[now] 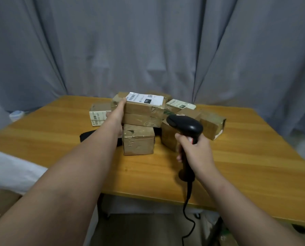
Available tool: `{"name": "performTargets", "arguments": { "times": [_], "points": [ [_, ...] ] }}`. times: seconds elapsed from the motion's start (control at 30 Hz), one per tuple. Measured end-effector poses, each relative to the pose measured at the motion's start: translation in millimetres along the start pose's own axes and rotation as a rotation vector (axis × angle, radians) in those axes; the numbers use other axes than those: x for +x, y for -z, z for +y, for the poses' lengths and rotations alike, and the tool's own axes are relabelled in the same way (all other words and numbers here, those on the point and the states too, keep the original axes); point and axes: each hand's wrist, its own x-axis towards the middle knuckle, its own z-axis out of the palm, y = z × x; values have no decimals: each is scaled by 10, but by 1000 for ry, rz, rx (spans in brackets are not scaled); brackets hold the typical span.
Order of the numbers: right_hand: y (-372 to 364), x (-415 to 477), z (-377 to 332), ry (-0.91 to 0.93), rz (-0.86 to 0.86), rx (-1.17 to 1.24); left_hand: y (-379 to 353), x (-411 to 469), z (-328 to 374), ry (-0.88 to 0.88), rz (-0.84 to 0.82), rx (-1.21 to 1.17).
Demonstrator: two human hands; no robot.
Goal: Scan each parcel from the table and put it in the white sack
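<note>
Left hand (114, 114) grips left end of top parcel (144, 107), thumb on its upper edge; parcel sits atop pile (138, 139), far middle of table (55, 139). Right hand (194, 151), fingers wrapped round scanner (185, 125), just right of pile.

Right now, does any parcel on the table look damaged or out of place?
Yes. The front parcel has a dark tear on its dented top face. The labelled parcel that the left hand grips has wrinkled tape. The rightmost parcel lies askew.
</note>
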Motion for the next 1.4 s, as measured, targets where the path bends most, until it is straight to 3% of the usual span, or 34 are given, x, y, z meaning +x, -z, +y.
{"name": "performTargets", "arguments": {
  "times": [0.13,0.27,0.4,0.5,0.73,0.93,1.13,1.4],
  "points": [
    [85,-49,-20,4,19,3,-57,-120,77,-118,13,-85],
    [149,-184,-60,26,45,22,0,-483,198,-374,-51,-63],
    [110,-509,-42,59,24,59,303,-917,139,-682,-166,161],
    [22,-820,83,60,-19,46,600,-1124,-79,-791,-226,385],
    [-80,-1309,244,83,-106,-5,1016,-1308,-503,-657,-299,507],
    [-51,-1442,301,27,-61,6,983,-1391,-803,-618,-264,612],
    [54,-1474,297,40,-53,-38,832,-1434,-1242,-437,-295,537],
    [157,-1467,201,121,-41,-54,753,-1492,-1247,-399,-221,541]
  ]
}}
